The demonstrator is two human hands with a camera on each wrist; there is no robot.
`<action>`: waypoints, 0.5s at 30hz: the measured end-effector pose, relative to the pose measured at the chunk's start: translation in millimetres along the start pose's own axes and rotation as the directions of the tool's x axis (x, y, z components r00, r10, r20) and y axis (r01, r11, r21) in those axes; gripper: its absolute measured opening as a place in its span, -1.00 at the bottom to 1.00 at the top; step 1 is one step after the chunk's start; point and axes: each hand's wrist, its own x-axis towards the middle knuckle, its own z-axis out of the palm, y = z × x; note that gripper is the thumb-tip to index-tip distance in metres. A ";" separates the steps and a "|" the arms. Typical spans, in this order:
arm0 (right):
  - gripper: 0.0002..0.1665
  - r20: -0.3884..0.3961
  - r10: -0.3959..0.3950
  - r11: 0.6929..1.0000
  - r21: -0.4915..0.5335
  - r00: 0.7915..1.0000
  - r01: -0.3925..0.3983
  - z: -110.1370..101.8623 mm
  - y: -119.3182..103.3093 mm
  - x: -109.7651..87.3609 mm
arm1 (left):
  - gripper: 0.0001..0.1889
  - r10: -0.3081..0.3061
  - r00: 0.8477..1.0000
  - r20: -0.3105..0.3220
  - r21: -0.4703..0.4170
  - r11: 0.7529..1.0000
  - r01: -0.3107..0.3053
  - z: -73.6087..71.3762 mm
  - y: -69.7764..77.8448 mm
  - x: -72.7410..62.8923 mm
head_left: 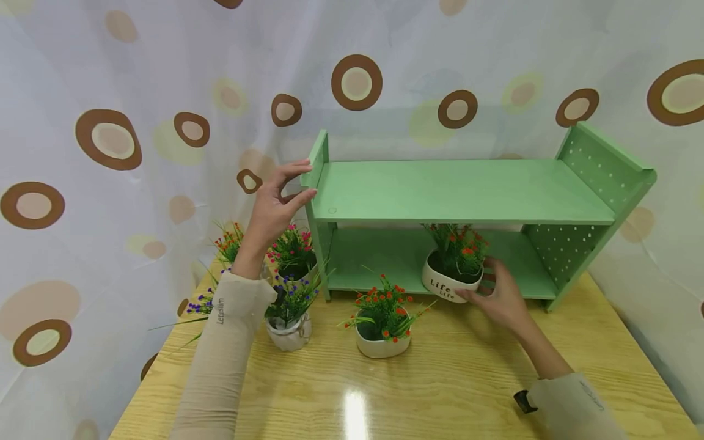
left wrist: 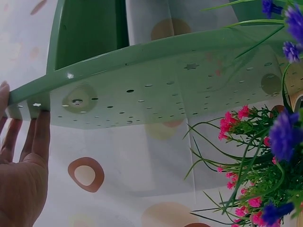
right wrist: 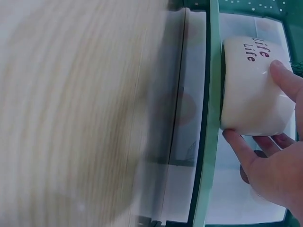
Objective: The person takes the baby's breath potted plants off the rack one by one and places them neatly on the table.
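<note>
A green two-tier shelf stands on the wooden table. My left hand holds the upper front edge of its left side panel; the left wrist view shows several fingers against the panel's dotted outer face. With thumb and fingers, my right hand grips an oval white flowerpot lettered "Life", which holds orange-flowered greenery. That pot is at the front of the lower board, below the upper board. Whether its base touches the lower board I cannot tell.
A white pot with red-orange flowers stands before the shelf. Left of the shelf are a purple-flowered pot, pink flowers, orange flowers and more purple flowers. A spotted curtain hangs behind.
</note>
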 end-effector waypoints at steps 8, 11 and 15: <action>0.13 -0.005 -0.002 0.999 -0.040 1.000 0.002 -8.6 2.2 -25.1 | -0.57 -0.006 1.000 0.001 0.000 1.000 0.006 0.0 -0.6 -0.3; 0.18 -0.006 0.004 0.998 -0.058 1.000 -0.005 -10.9 1.2 -33.8 | -0.57 -0.011 1.000 -0.001 0.001 1.000 0.011 -0.2 -0.4 -0.9; 0.22 -0.003 0.023 0.998 -0.051 1.000 -0.023 -14.4 -2.4 -44.0 | -0.57 -0.010 1.000 0.001 -0.002 1.000 0.010 -0.1 -0.2 -0.4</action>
